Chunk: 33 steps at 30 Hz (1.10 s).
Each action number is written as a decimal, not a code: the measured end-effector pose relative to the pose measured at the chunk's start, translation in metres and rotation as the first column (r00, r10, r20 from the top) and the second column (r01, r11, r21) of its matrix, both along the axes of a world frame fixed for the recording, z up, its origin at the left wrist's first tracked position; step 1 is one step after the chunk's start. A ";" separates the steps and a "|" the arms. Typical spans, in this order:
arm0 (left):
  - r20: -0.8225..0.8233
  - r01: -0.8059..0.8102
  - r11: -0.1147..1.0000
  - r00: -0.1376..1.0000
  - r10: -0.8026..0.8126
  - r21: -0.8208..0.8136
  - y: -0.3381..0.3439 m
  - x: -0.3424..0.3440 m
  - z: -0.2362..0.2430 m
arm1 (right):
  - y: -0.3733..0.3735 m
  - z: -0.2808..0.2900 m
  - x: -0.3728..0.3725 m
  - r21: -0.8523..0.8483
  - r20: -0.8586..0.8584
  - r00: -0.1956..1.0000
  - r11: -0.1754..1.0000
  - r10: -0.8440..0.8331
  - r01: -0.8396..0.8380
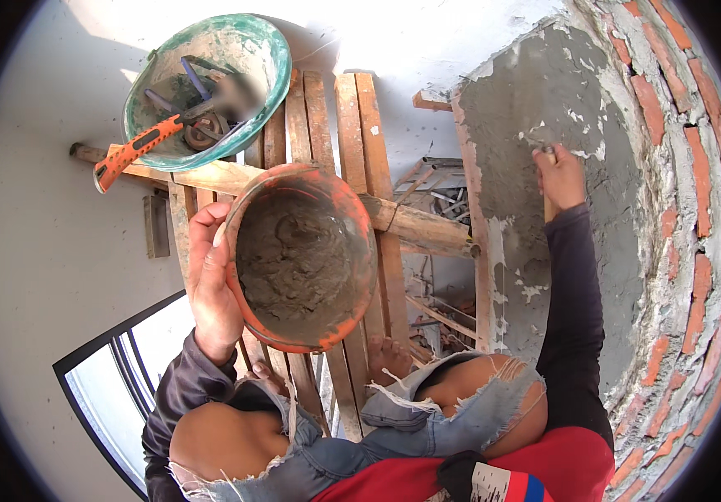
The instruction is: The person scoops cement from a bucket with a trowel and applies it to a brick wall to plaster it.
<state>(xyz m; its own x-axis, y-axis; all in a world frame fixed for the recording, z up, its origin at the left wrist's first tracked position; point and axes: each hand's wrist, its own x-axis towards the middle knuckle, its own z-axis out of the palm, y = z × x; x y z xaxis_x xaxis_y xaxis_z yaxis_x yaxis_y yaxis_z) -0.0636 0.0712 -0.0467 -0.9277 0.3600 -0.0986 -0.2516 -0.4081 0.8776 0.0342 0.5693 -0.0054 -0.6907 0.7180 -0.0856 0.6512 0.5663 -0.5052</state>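
Note:
My left hand grips the rim of an orange bucket at its left side, thumb over the edge. Wet grey mortar lies inside it, and dried smears coat the rim. Over to the right, my right hand is closed round the wooden handle of a trowel. It is held against the grey mortar coat on the wall; the blade is hard to make out there. Patches of rough, pale spots show in that coat around my right hand.
I am on a scaffold of wooden planks with a crossing pole. A green basin holds an orange-handled hammer and other tools. Bare brickwork edges the mortar at right. Gaps between planks show clutter below. A window is at lower left.

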 end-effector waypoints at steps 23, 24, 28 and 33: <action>-0.057 0.026 0.999 0.998 -0.025 0.020 0.002 -0.003 -0.007 | -0.240 -0.043 0.037 -0.369 0.095 0.514 0.510 0.852 -0.777; -0.041 0.019 0.999 0.999 -0.017 0.038 0.000 -0.001 -0.010 | -0.240 -0.043 0.039 -0.340 0.232 0.551 0.598 0.802 -0.726; -0.060 0.009 0.998 0.998 -0.005 0.060 -0.001 -0.005 -0.012 | -0.244 -0.048 0.044 -0.245 0.219 0.611 0.650 0.760 -0.720; -0.018 -0.015 0.995 1.000 0.017 0.103 -0.002 -0.002 -0.017 | -0.228 -0.021 0.056 -0.029 0.051 0.624 0.626 0.780 -0.779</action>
<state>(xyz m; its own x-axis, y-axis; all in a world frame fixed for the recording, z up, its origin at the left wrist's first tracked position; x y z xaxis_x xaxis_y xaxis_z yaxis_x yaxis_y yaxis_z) -0.0655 0.0693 -0.0633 -0.9346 0.3528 -0.0442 -0.2284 -0.5005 0.8351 0.0901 0.3409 -0.0261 -0.9860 -0.0873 -0.1418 -0.0072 0.8732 -0.4873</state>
